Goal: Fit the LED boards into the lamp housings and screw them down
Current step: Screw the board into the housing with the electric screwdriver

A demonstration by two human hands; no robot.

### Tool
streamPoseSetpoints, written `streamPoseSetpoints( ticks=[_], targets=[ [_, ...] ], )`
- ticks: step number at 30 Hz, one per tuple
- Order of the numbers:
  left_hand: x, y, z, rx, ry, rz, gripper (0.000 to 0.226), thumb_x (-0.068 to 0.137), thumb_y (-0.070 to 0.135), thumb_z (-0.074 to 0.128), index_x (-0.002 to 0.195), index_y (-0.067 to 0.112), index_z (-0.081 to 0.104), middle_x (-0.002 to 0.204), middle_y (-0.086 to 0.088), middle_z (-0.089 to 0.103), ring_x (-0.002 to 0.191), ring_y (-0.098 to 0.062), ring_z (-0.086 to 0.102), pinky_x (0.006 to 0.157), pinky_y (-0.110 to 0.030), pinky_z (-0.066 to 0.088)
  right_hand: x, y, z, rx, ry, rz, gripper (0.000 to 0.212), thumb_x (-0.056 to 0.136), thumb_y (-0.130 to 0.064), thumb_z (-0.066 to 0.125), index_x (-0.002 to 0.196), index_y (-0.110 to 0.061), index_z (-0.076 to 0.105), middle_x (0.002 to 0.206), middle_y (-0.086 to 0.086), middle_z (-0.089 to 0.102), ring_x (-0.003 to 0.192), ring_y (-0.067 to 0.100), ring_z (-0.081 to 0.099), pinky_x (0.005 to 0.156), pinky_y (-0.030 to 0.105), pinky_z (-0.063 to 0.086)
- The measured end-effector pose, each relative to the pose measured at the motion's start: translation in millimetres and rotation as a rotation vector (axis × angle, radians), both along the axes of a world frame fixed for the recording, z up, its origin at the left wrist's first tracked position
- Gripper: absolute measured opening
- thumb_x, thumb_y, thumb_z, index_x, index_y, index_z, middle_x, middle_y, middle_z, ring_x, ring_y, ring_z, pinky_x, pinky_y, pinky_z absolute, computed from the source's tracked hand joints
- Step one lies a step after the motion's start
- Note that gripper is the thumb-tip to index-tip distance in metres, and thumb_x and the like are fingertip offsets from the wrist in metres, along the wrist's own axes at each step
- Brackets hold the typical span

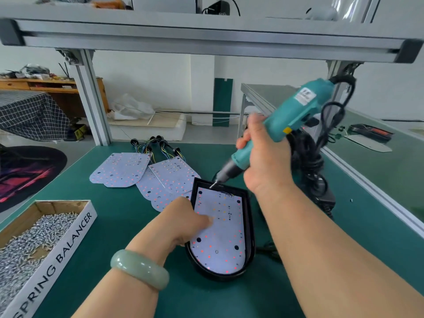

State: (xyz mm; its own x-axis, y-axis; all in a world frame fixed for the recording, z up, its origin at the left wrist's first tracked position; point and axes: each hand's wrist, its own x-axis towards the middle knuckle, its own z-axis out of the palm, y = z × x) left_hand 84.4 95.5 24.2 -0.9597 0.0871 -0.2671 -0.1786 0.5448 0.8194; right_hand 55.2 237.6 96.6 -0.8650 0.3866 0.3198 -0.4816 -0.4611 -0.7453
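A black lamp housing [249, 228] lies on the green table, with a white LED board [226, 228] seated inside it. My left hand [183, 218] rests on the board's left side, fingers pressing it down. My right hand [263, 157] grips a teal electric screwdriver [289, 120]. The driver is tilted, and its bit tip touches the board's far left corner. Several loose LED boards [121, 169] with coloured wires lie spread behind the housing.
A cardboard box [68, 239] full of screws sits at the left front, lettered SPRING BALANCER. The driver's black cable [309, 161] coils to the right of the housing. An aluminium frame post [94, 99] stands at the table's back left, with a rail overhead.
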Motion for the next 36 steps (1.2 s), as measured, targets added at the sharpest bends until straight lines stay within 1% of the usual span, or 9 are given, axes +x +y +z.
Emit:
streamPoseSetpoints(
  ticks=[5, 11, 16, 20, 23, 26, 29, 32, 36],
  targets=[
    [2, -5, -2, 0.051, -0.02, 0.011, 0.013, 0.084, 0.016, 0.065, 0.072, 0.016, 0.068, 0.057, 0.007, 0.069, 0.049, -0.013, 0.061, 0.047, -0.017, 0.048, 17, 62, 9, 0.066, -0.269, -0.164, 0.02, 0.088, -0.03, 0.069, 0.082, -0.017, 0.054, 0.056, -0.005, 0.053, 0.044, 0.006, 0.052, 0.047, 0.017, 0.049],
    [3, -5, -1, 0.102, -0.045, 0.01, 0.011, 0.086, 0.014, 0.065, 0.075, 0.015, 0.068, 0.055, 0.007, 0.069, 0.044, -0.008, 0.062, 0.041, -0.014, 0.046, 46, 148, 0, 0.667, -0.741, -0.257, 0.011, 0.094, -0.006, 0.052, 0.084, -0.009, 0.051, 0.076, 0.01, 0.055, 0.059, 0.02, 0.052, 0.046, 0.02, 0.048],
    [3, -6, -2, 0.099, -0.049, 0.023, 0.005, 0.085, 0.015, 0.067, 0.085, 0.011, 0.07, 0.08, -0.008, 0.075, 0.062, -0.021, 0.068, 0.054, -0.024, 0.054, 77, 190, -18, 1.481, -1.031, -0.378, 0.021, 0.087, -0.018, 0.066, 0.104, -0.009, 0.059, 0.084, 0.014, 0.064, 0.076, 0.033, 0.064, 0.069, 0.035, 0.048],
    [3, -7, -4, 0.128, -0.058, 0.046, 0.005, 0.084, 0.017, 0.068, 0.082, 0.013, 0.069, 0.073, -0.005, 0.074, 0.058, -0.022, 0.066, 0.049, -0.021, 0.049, 81, 191, -43, 1.819, -1.122, -0.361, 0.045, 0.09, -0.029, 0.063, 0.13, -0.017, 0.048, 0.097, 0.005, 0.056, 0.078, 0.023, 0.05, 0.066, 0.031, 0.04],
    [5, -8, -4, 0.162, -0.071, 0.07, 0.005, 0.084, 0.016, 0.069, 0.082, 0.012, 0.068, 0.069, -0.004, 0.073, 0.052, -0.019, 0.065, 0.045, -0.02, 0.047, 75, 179, -55, 1.874, -1.153, -0.335, 0.038, 0.093, -0.032, 0.056, 0.124, -0.014, 0.044, 0.091, 0.001, 0.052, 0.077, 0.02, 0.053, 0.061, 0.03, 0.04],
    [6, -8, -5, 0.186, -0.076, 0.098, 0.005, 0.082, 0.014, 0.07, 0.083, 0.01, 0.068, 0.077, -0.009, 0.074, 0.064, -0.026, 0.069, 0.061, -0.032, 0.058, 73, 153, -50, 1.971, -1.018, -0.537, 0.054, 0.092, -0.042, 0.054, 0.134, -0.013, 0.037, 0.117, 0.01, 0.051, 0.104, 0.029, 0.05, 0.085, 0.036, 0.044],
    [7, -8, -4, 0.27, -0.094, 0.128, 0.01, 0.084, 0.012, 0.068, 0.09, 0.004, 0.069, 0.084, -0.014, 0.075, 0.081, -0.033, 0.071, 0.081, -0.047, 0.057, 77, 99, -42, 1.517, -0.645, -0.361, 0.049, 0.092, -0.037, 0.055, 0.127, -0.003, 0.051, 0.123, 0.017, 0.061, 0.102, 0.031, 0.059, 0.091, 0.038, 0.045],
    [10, -5, -4, 0.484, -0.164, 0.162, 0.012, 0.089, 0.008, 0.062, 0.094, -0.001, 0.068, 0.087, -0.016, 0.074, 0.082, -0.032, 0.072, 0.081, -0.045, 0.058, 74, 50, -45, 0.918, -0.725, 0.313, 0.056, 0.093, -0.045, 0.052, 0.119, 0.005, 0.056, 0.115, 0.021, 0.065, 0.094, 0.021, 0.065, 0.095, 0.043, 0.05],
    [12, -3, -3, 0.864, -0.328, 0.161, 0.018, 0.09, 0.006, 0.054, 0.098, -0.004, 0.068, 0.096, -0.02, 0.073, 0.077, -0.031, 0.073, 0.07, -0.038, 0.057, 61, 35, -53, 0.517, -0.798, 0.466, 0.035, 0.096, -0.033, 0.056, 0.101, -0.001, 0.071, 0.092, 0.009, 0.074, 0.076, 0.022, 0.068, 0.069, 0.033, 0.056]
  ],
)
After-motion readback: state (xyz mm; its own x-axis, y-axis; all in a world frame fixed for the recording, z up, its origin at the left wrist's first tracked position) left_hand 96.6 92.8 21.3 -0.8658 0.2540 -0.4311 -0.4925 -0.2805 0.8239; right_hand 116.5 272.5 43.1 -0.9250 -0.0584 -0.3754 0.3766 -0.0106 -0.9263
